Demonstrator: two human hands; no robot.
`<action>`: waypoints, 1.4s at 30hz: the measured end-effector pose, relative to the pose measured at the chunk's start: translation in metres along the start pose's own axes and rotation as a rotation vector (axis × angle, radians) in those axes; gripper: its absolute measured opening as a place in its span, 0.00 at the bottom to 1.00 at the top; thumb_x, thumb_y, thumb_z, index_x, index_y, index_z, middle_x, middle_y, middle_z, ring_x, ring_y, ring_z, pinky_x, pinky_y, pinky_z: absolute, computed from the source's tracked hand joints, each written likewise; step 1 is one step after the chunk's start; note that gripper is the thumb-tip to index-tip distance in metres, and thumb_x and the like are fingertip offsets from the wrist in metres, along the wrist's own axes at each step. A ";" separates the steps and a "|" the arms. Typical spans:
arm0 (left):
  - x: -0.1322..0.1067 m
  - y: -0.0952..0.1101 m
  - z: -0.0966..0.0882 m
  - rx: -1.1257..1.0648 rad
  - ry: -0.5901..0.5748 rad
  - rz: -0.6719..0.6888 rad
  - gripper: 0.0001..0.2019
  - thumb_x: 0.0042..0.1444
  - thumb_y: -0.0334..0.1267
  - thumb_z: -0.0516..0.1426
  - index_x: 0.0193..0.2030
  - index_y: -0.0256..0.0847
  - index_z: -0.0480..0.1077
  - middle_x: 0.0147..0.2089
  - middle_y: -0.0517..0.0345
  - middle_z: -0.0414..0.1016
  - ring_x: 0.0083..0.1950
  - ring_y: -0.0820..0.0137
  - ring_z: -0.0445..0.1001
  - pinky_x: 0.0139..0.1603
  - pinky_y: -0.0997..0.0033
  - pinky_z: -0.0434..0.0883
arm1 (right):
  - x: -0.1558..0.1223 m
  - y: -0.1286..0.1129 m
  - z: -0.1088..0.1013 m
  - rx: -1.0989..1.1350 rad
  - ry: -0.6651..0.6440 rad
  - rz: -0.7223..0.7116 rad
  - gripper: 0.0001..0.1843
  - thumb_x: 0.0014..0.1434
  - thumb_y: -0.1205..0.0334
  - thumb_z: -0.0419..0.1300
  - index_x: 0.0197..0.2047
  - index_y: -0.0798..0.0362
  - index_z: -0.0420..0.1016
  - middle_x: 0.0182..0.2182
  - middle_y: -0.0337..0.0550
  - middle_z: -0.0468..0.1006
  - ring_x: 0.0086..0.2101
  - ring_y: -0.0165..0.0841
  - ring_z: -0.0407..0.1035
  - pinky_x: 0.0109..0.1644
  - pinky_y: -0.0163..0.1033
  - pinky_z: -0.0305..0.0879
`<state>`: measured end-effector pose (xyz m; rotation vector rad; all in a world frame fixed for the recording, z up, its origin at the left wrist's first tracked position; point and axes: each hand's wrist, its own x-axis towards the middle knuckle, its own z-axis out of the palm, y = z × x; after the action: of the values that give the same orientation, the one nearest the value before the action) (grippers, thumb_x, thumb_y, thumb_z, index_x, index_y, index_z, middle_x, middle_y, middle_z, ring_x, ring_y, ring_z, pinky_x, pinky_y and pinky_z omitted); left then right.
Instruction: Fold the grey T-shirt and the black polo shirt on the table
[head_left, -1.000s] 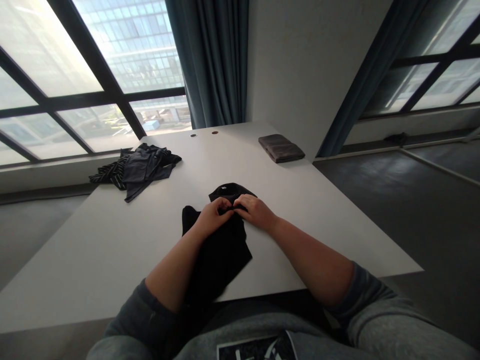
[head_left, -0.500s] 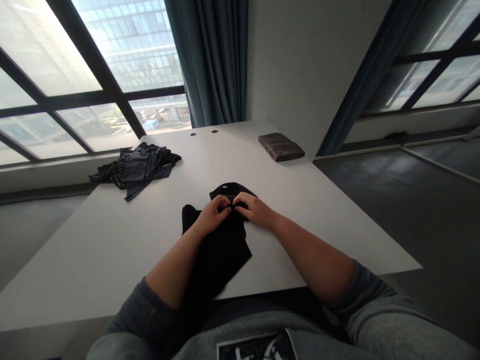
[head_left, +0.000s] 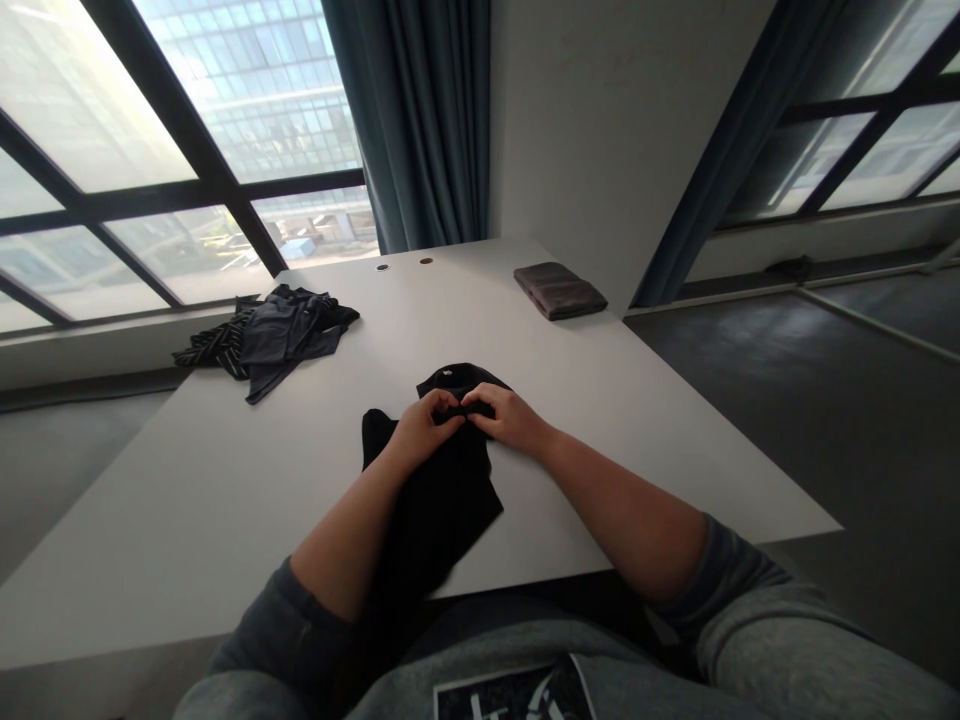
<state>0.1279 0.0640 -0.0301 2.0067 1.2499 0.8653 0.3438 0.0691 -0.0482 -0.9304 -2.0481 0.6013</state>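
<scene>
The left hand (head_left: 424,430) and right hand (head_left: 516,418) both pinch the black garment (head_left: 442,500) — it lies at six o'clock on the white table (head_left: 630,440), a folded brown cloth (head_left: 560,290) toward one o'clock.

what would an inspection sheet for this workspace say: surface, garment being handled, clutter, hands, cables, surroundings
Surface: white table, two round fittings near far edge
Garment handled: black garment, on the table
Clutter: rumpled dark clothes far left, folded grey cloth far right
Hands: left hand and right hand pinching the black garment, side by side
Cables: nothing seen
Surroundings: windows, blue curtains, grey floor
</scene>
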 end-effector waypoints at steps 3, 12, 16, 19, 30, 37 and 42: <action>0.002 -0.003 0.001 -0.039 -0.026 -0.005 0.08 0.56 0.39 0.62 0.43 0.44 0.73 0.41 0.58 0.80 0.41 0.65 0.76 0.44 0.63 0.69 | 0.000 0.000 -0.001 -0.039 -0.014 -0.066 0.09 0.62 0.67 0.62 0.46 0.53 0.78 0.44 0.45 0.79 0.46 0.35 0.73 0.54 0.41 0.69; -0.001 0.000 -0.002 0.036 -0.072 0.069 0.06 0.62 0.42 0.59 0.43 0.44 0.72 0.39 0.60 0.78 0.37 0.67 0.72 0.40 0.66 0.67 | -0.002 -0.006 0.000 0.008 -0.018 0.009 0.07 0.63 0.68 0.61 0.44 0.54 0.78 0.43 0.45 0.79 0.44 0.34 0.73 0.54 0.41 0.69; -0.001 0.000 0.000 0.051 -0.052 0.051 0.05 0.63 0.41 0.58 0.43 0.45 0.72 0.39 0.61 0.77 0.35 0.68 0.70 0.37 0.67 0.65 | 0.000 -0.004 0.004 0.076 0.019 0.154 0.08 0.61 0.66 0.62 0.44 0.54 0.80 0.42 0.44 0.81 0.42 0.33 0.74 0.53 0.40 0.69; -0.001 -0.001 0.004 0.025 -0.017 0.023 0.05 0.63 0.41 0.58 0.42 0.45 0.71 0.38 0.62 0.76 0.35 0.69 0.70 0.36 0.68 0.64 | 0.001 -0.002 0.005 0.137 0.029 0.261 0.10 0.60 0.62 0.63 0.44 0.53 0.81 0.41 0.42 0.82 0.41 0.33 0.75 0.49 0.38 0.70; -0.004 0.006 0.010 0.098 0.086 -0.023 0.06 0.61 0.42 0.61 0.41 0.46 0.72 0.37 0.61 0.78 0.36 0.66 0.73 0.38 0.66 0.66 | 0.001 -0.004 0.013 0.189 0.103 0.423 0.11 0.57 0.59 0.65 0.43 0.52 0.83 0.39 0.40 0.83 0.38 0.33 0.75 0.46 0.38 0.71; -0.004 0.015 0.010 0.161 0.107 -0.029 0.02 0.63 0.37 0.58 0.39 0.46 0.72 0.33 0.59 0.77 0.35 0.64 0.74 0.38 0.66 0.65 | 0.001 -0.004 0.015 0.149 0.149 0.347 0.10 0.59 0.60 0.64 0.42 0.52 0.83 0.42 0.43 0.83 0.43 0.35 0.76 0.55 0.42 0.71; -0.004 0.014 0.011 0.120 0.097 -0.040 0.03 0.64 0.37 0.57 0.39 0.45 0.71 0.36 0.58 0.78 0.37 0.64 0.75 0.40 0.65 0.67 | 0.001 -0.006 0.015 0.141 0.188 0.332 0.08 0.58 0.59 0.65 0.41 0.51 0.83 0.40 0.42 0.83 0.43 0.35 0.76 0.55 0.43 0.71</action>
<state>0.1420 0.0541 -0.0266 2.0461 1.4221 0.8969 0.3285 0.0645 -0.0526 -1.2054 -1.6750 0.7909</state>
